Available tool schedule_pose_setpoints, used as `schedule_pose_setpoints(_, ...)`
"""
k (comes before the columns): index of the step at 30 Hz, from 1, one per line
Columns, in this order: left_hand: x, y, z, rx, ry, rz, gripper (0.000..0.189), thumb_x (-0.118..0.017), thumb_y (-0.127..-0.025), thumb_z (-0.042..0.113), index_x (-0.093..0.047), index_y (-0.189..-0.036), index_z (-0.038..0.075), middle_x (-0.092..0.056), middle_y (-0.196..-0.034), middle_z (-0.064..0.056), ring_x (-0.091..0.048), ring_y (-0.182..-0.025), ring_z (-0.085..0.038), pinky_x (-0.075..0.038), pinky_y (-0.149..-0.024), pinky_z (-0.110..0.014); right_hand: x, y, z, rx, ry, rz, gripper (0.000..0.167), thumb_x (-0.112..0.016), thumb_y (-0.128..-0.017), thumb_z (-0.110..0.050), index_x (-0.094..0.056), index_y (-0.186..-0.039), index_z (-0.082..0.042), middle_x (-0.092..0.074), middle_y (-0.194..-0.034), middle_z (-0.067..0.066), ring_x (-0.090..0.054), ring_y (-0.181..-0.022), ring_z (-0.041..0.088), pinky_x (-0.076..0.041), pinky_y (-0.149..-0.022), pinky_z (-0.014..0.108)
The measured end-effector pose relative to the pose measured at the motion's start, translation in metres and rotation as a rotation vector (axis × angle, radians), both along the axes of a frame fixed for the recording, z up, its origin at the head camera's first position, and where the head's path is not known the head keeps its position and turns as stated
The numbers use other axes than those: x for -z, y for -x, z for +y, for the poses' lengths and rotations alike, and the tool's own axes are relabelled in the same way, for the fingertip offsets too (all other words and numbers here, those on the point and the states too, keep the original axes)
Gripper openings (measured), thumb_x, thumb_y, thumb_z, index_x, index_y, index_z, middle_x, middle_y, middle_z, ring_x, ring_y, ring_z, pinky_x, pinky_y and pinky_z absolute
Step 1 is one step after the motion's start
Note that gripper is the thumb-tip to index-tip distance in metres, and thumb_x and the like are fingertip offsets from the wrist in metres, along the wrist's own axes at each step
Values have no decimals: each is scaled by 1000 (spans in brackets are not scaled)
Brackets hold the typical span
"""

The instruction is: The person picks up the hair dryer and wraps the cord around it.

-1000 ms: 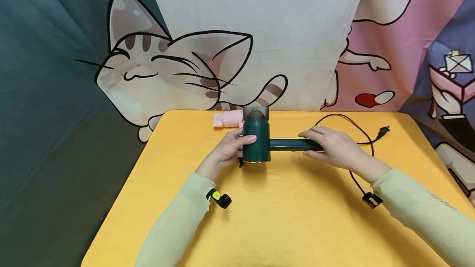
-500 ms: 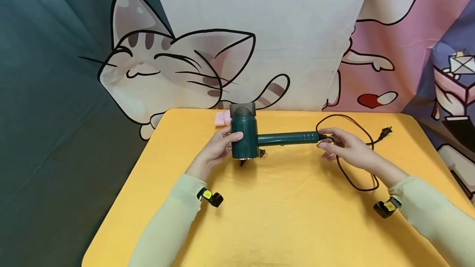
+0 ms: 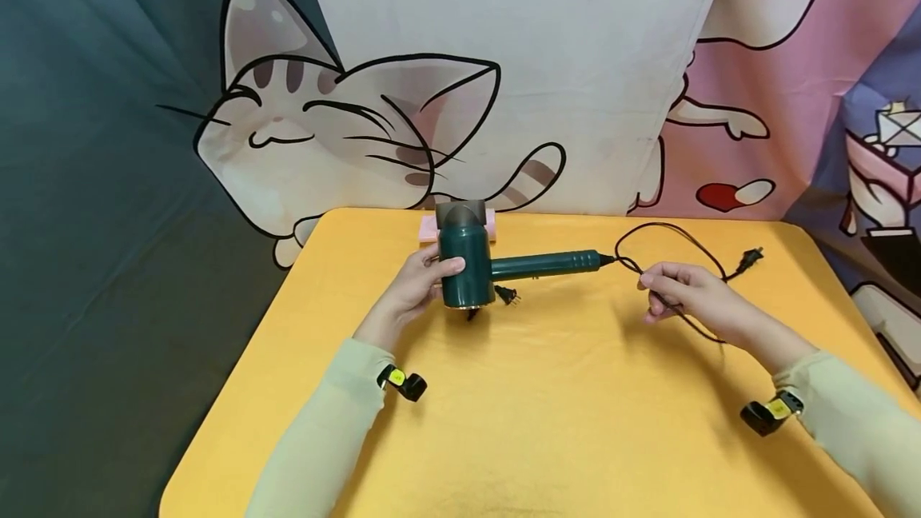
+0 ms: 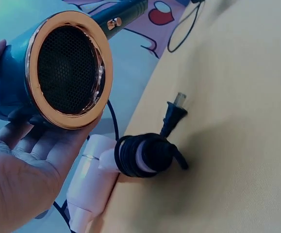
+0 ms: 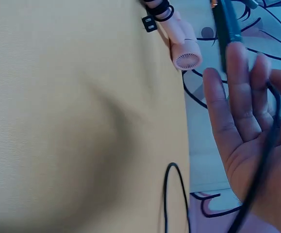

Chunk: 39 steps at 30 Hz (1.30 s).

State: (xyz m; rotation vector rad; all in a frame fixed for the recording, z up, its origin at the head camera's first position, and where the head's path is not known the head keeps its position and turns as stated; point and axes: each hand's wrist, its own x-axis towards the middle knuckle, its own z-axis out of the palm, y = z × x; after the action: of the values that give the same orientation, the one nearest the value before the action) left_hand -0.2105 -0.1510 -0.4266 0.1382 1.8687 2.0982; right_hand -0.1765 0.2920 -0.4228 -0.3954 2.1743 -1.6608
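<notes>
My left hand (image 3: 406,298) holds a dark green hair dryer (image 3: 464,266) by its barrel, thumb over the near side. The dryer is raised over the table, its grey nozzle (image 3: 460,213) toward the back and its handle pointing right. In the left wrist view the copper-rimmed mesh intake (image 4: 65,70) faces the camera. To the right, my right hand (image 3: 687,298) pinches the dryer's black cord (image 3: 699,329) a little beyond the handle's end. The cord runs down across the palm in the right wrist view.
Behind the green dryer a pink hair dryer (image 4: 94,170) lies on the yellow table (image 3: 547,422), black cord wound round its handle. Its plug (image 3: 508,295) sticks out. The green dryer's plug (image 3: 750,259) lies at the back right beside a cord loop. A cartoon-print curtain (image 3: 576,62) hangs behind.
My right hand has slid from the dryer's handle off its end onto the cord, moving right. My left hand has carried the dryer slightly left, its handle end tilting up.
</notes>
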Motion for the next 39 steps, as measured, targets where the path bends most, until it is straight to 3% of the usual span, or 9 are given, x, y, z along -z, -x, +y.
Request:
schedule_pose_setpoints(4, 3, 0, 0, 9, 29, 22, 60, -68, -97, 15, -53, -153, 1, -65, -140, -25, -72, -107, -24, -65, -87, -37, -9, 5, -4, 11, -34, 34, 31, -49, -115, -24, -59, -122, 5, -53, -72, 7, -71, -69, 28, -65, -78, 39)
schedule_pose_setpoints(8, 5, -1, 3, 10, 40, 35, 61, -69, -98, 13, -51, -155, 3, -63, -144, -24, -70, -115, -26, -63, -95, -43, -18, 10, -14, 17, -71, 68, 36, -49, -115, -27, -58, -129, 5, -47, -67, 3, -54, -53, 19, -65, -73, 40)
schedule_pose_setpoints(11, 6, -1, 6, -11, 39, 38, 61, -70, -98, 12, -51, -156, 5, -63, -146, -23, -69, -118, -27, -62, -97, -44, -24, 9, -23, 15, -79, 88, 40, -47, -116, -28, -56, -136, 6, -46, -67, 4, -43, -50, 17, -64, -67, 38)
schedule_pose_setpoints(16, 8, -1, 10, -58, 22, 44, 60, -71, -97, 13, -53, -154, 4, -64, -144, -24, -70, -116, -26, -63, -93, -40, -25, 0, -41, -32, -62, 106, 46, -43, -117, -30, -49, -148, 4, -53, -78, 11, -43, -55, 20, -60, -60, 38)
schedule_pose_setpoints(21, 8, -2, 13, -108, -8, 41, 58, -72, -96, 14, -56, -151, 4, -64, -142, -24, -70, -117, -29, -63, -93, -43, -13, -8, -54, -88, -34, 173, 43, -41, -117, -24, -51, -151, 1, -56, -85, 19, -49, -58, 23, -56, -55, 38)
schedule_pose_setpoints(27, 2, -3, 15, -130, -42, 34, 58, -73, -96, 18, -57, -151, 5, -64, -144, -21, -68, -119, -29, -61, -99, -47, 9, -11, -60, -123, -38, 208, 37, -43, -117, -18, -62, -142, 0, -58, -84, 21, -53, -60, 21, -54, -54, 34)
schedule_pose_setpoints(33, -4, -6, 13, -88, -75, 54, 61, -69, -94, 19, -54, -151, 0, -63, -142, -24, -70, -111, -26, -64, -89, -38, 26, -4, -55, -162, -104, 180, 34, -49, -115, -18, -67, -134, 4, -55, -76, 22, -51, -58, 16, -52, -52, 35)
schedule_pose_setpoints(39, -7, -10, 10, -4, -93, 62, 70, -73, -92, 22, -50, -153, -3, -61, -143, -25, -69, -112, -24, -63, -93, -38, 35, 11, -40, -192, -233, 227, 30, -55, -112, -16, -74, -126, 3, -57, -72, 15, -49, -55, 10, -46, -48, 29)
